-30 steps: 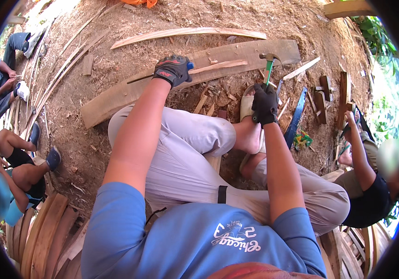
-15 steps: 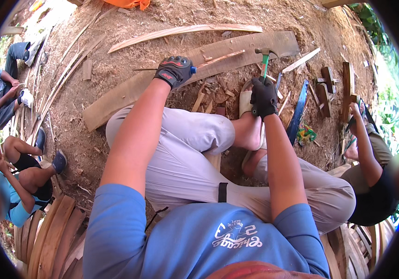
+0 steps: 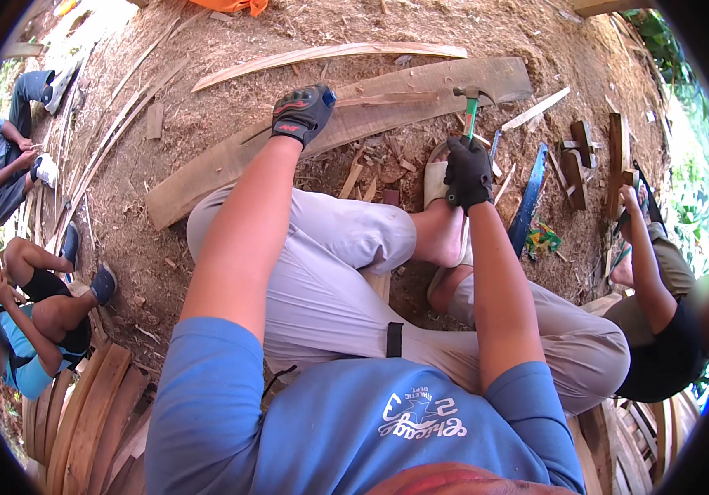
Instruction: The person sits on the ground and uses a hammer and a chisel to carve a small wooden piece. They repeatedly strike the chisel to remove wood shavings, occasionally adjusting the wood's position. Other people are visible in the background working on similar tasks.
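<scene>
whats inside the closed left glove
The left hand is closed around a tool; its blue end pokes out on the right side. The gripped part is covered by the glove, so its shape cannot be seen.

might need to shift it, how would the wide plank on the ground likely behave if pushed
The wide plank would probably stay stiff, since it looks broad and solid. Being long, it may feel heavy and drag on the rough, chip-littered ground. It appears to lie broad side down, so rolling or tipping seems unlikely.
</scene>
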Available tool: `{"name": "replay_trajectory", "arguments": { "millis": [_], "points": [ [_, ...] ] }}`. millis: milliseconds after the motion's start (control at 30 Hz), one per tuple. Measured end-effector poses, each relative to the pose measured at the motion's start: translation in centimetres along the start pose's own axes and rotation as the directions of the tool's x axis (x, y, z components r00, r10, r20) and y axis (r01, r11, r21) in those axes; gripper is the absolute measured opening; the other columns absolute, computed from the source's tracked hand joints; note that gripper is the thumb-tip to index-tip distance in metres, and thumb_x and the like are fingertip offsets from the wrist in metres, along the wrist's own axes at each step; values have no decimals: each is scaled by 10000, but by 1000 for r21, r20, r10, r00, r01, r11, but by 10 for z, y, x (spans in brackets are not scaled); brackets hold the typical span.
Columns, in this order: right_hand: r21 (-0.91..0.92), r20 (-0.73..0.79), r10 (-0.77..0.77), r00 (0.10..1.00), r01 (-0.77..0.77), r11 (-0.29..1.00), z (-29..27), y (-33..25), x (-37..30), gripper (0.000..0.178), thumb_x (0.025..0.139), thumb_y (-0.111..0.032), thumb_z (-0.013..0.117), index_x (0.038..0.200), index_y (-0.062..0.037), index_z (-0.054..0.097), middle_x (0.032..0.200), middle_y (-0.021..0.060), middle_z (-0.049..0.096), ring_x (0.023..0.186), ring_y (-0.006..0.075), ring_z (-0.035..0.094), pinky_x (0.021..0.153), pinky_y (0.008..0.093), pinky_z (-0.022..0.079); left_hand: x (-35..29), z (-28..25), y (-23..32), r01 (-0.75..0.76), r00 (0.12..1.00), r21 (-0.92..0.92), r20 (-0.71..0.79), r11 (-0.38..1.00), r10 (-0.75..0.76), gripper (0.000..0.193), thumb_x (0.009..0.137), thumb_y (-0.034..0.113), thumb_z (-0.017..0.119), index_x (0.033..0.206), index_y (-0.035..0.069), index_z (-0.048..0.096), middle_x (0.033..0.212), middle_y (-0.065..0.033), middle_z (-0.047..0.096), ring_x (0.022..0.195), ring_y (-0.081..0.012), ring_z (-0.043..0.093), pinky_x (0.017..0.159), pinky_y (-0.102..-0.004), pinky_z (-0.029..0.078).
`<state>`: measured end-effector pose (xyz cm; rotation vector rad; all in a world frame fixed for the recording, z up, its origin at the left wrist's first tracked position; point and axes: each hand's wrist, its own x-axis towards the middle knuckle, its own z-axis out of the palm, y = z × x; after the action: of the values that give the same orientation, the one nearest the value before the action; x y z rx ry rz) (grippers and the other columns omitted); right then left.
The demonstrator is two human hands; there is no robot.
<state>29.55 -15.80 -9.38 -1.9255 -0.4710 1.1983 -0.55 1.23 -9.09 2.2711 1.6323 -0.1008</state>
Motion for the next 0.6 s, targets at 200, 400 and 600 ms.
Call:
{"name": "replay_trajectory", "arguments": {
  "millis": [200, 400, 600],
  "points": [
    [24, 6, 8, 1000, -8, 1000, 0, 0, 1, 213, 954, -262, 702, 885, -110, 570, 638, 1, 538, 457, 134, 526, 412, 319, 465, 4, 7, 5, -93, 995, 23, 32, 995, 92, 337, 985, 392, 533, 1089, 137, 727, 1067, -183, 748, 1000, -404, 719, 871, -522, 568],
    [40, 33, 18, 999, -20, 999, 0, -1, 1, 197, 950, -263, 691, 909, -97, 594, 660, 15, 562, 475, 139, 551, 425, 321, 479, 2, 12, 8, -155, 987, 89, -21, 984, 157, 285, 983, 363, 561, 1080, 155, 729, 1057, -176, 748, 1002, -375, 727, 866, -524, 569],
    [12, 10, 18, 1000, -19, 1000, 0, 2, 3, 193, 956, -262, 677, 904, -90, 607, 655, 21, 570, 478, 143, 558, 432, 322, 480, -16, 0, 24, -180, 978, 25, 115, 983, 176, 292, 984, 356, 563, 1105, 143, 722, 1090, -156, 750, 1031, -368, 723, 896, -512, 565]
  ]
}}
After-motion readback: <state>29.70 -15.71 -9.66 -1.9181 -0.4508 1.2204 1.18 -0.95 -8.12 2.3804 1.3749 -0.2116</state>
